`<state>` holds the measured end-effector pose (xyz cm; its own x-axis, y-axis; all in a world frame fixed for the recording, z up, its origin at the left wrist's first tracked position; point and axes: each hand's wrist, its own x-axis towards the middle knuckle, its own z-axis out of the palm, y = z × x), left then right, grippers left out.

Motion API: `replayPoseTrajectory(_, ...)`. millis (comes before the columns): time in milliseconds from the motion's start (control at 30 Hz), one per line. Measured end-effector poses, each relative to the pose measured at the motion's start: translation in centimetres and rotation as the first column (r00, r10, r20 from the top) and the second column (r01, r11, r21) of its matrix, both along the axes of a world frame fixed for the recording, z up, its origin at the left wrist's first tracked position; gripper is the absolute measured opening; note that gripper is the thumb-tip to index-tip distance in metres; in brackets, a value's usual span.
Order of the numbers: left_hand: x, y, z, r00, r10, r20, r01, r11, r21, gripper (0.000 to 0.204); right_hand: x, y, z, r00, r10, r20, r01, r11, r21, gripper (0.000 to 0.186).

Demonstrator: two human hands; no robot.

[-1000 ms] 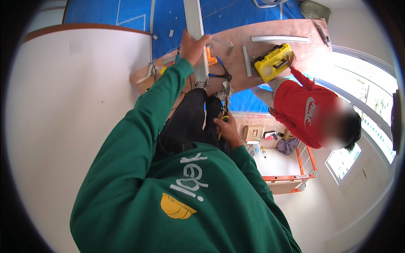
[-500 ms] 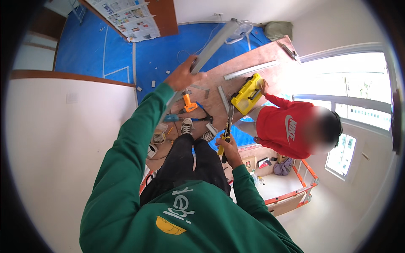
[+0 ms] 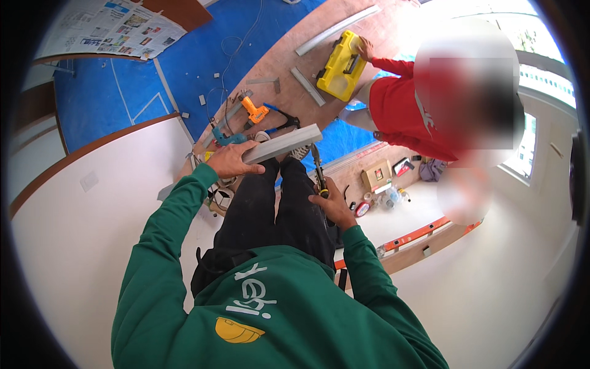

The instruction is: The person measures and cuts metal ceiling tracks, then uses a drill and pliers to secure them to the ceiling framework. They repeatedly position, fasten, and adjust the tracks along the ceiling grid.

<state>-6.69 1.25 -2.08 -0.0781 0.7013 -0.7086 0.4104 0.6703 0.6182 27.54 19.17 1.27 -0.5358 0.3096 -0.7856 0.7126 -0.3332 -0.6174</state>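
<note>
2 coverings underfoot: reddish plywood on a curved-looking platform (image 3: 286, 80), and blue sheeting (image 3: 196, 49) spread over the floor beyond. To the left, a plain white wall (image 3: 92, 240) with a small square plate (image 3: 89, 181) on it; at upper left, a panel (image 3: 123, 31) covered in newspaper sheets. To the right, bright windows (image 3: 530, 138), and lower down an orange rail (image 3: 418, 234).

On the platform, a yellow case (image 3: 337, 77) with a co-worker's hand (image 3: 365, 48) on its edge, at the end of a red sleeve (image 3: 393, 66). Near it, 2 pale metal lengths lying flat. Closer to the shoes (image 3: 300, 152), an orange drill (image 3: 255, 112) and, just beside it, a teal power tool (image 3: 228, 138). Off to the right of the legs, a cardboard box (image 3: 369, 179) and a purple cloth (image 3: 433, 172).

In the left hand (image 3: 233, 161), fingers over the top and thumb along the near side: a grey metal profile (image 3: 286, 143), slanting up to the right above the legs, free end well past the fingers. In the right hand (image 3: 337, 204), closed around the handles: yellow-and-black snips (image 3: 321, 181), blades pointing away from the body, toward that free end. Touching the metal or only near it: cannot tell. Blade opening too small to read.
</note>
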Motion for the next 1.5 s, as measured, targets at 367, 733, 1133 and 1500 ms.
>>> replayPoseTrajectory(367, 2.0, 5.1, -0.8, 0.955, -0.19, 0.227, 0.198, 0.98, -0.015, 0.108, 4.2, -3.2, -2.0, 0.995, -0.091, 0.043, 0.089, 0.995, 0.044, 0.046)
replayPoseTrajectory(733, 11.8, 12.5, -0.9, 0.972, -0.132, -0.192, 0.147, 0.987, 0.067, 0.092, 4.8, -3.9, -1.8, 0.991, -0.107, 0.083, 0.099, 0.991, 0.09, 0.068)
replayPoseTrajectory(1133, 11.6, 12.0, -0.3, 0.971, -0.121, -0.207, 0.118, 0.993, -0.026, 0.106, 5.0, -6.2, -3.5, 0.999, -0.028, 0.044, 0.02, 0.984, 0.175, 0.071)
replayPoseTrajectory(1500, 10.7, 11.7, -0.4, 0.969, -0.144, -0.202, 0.144, 0.989, -0.013, 0.096, 3.7, -6.0, -2.6, 0.997, -0.07, 0.038, 0.061, 0.977, 0.202, 0.055)
